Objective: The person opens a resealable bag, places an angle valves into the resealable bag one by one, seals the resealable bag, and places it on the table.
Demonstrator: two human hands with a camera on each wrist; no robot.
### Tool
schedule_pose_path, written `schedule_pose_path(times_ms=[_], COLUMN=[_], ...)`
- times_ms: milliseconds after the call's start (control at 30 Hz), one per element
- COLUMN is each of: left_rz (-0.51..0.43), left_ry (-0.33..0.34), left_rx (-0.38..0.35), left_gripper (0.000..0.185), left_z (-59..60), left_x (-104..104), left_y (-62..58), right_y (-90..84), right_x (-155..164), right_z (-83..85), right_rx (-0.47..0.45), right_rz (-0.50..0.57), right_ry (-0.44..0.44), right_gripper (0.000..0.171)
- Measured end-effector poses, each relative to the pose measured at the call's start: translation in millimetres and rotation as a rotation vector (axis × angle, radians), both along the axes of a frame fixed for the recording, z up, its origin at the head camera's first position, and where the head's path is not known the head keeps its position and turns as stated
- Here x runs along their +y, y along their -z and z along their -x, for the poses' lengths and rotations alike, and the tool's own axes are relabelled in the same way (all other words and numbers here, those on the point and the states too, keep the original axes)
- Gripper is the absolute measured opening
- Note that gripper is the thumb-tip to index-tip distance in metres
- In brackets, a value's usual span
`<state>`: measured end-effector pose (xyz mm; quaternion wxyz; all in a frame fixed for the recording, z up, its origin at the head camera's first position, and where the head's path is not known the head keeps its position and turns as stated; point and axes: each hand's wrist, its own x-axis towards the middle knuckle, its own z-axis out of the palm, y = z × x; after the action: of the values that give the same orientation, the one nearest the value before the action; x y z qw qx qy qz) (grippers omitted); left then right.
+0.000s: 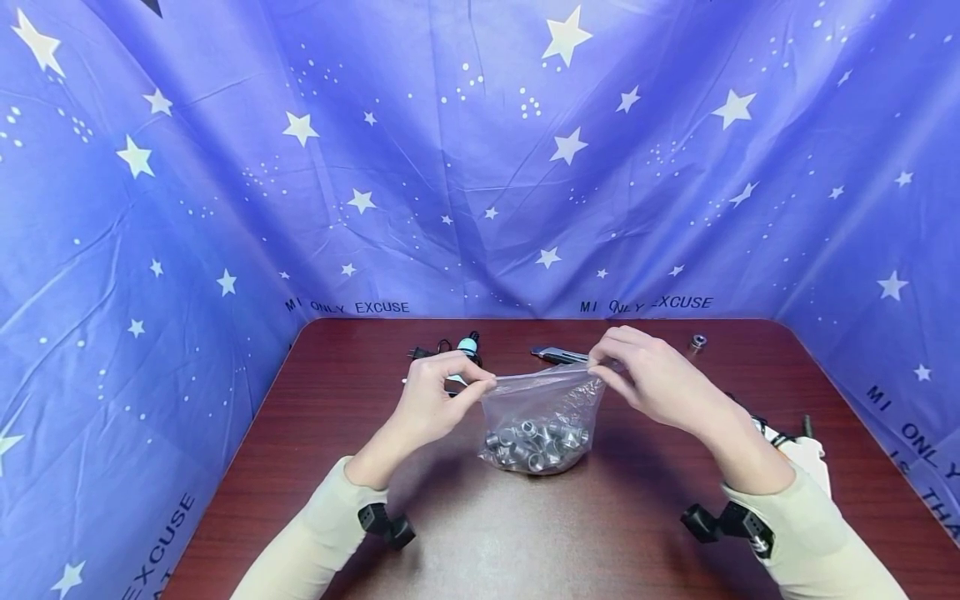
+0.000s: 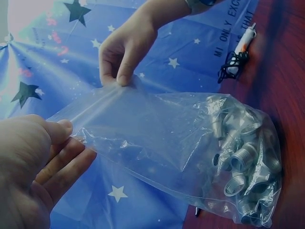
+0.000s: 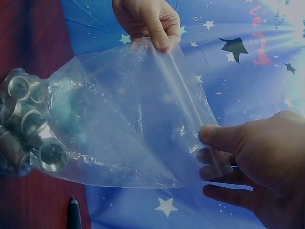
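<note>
A clear zip-lock plastic bag (image 1: 540, 396) stands stretched between both hands, its mouth upward. My left hand (image 1: 435, 400) pinches the left corner of the mouth between thumb and fingertips. At the opposite corner, my right hand (image 1: 652, 375) pinches the bag the same way. Several silver metal pipe fittings (image 1: 536, 450) lie heaped in the bottom of the bag. Threads show on some fittings (image 2: 243, 157) in the left wrist view. The seal strip (image 3: 176, 90) runs straight from hand to hand in the right wrist view.
Behind the bag on the dark red table (image 1: 337, 517) lie a utility knife (image 1: 558, 356) and a light-blue tool (image 1: 468, 343) with a black cord. A single metal fitting (image 1: 698, 342) sits at the back right. Beside the right forearm is a white object (image 1: 806, 458) with black cord.
</note>
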<state>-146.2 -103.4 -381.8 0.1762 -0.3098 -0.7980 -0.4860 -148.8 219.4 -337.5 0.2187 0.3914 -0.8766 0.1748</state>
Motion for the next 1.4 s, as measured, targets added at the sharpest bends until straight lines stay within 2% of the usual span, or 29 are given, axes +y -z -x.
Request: schedule_pose_path(times_ms=[333, 700, 1100, 1233, 1400], left_rz=[-0.014, -0.005, -0.030, -0.080, -0.193], left_ry=[0.014, -0.014, -0.038, -0.033, 0.016], left_rx=[-0.005, -0.014, 0.021, -0.011, -0.108], left_gripper=[0.006, 0.006, 0.009, 0.009, 0.010], left_z=[2.3, 4.9, 5.7, 6.4, 5.4], left_x=[1, 1, 0, 2, 8], left_y=[-1.1, -1.0, 0.1, 1.5, 10.2], right_y=[-1.0, -2.8, -3.0, -3.3, -4.1], right_x=[8, 16, 21, 22, 22], right_z=[-1.3, -4.3, -6.9, -8.2, -8.3], right_rx=[-0.005, -0.017, 0.039, 0.046, 0.024], right_rz=[-0.011, 0.000, 0.047, 0.068, 0.113], right_ry=[0.001, 0.014, 0.021, 0.032, 0.028], right_gripper=[0.017, 0.019, 0.023, 0.023, 0.023])
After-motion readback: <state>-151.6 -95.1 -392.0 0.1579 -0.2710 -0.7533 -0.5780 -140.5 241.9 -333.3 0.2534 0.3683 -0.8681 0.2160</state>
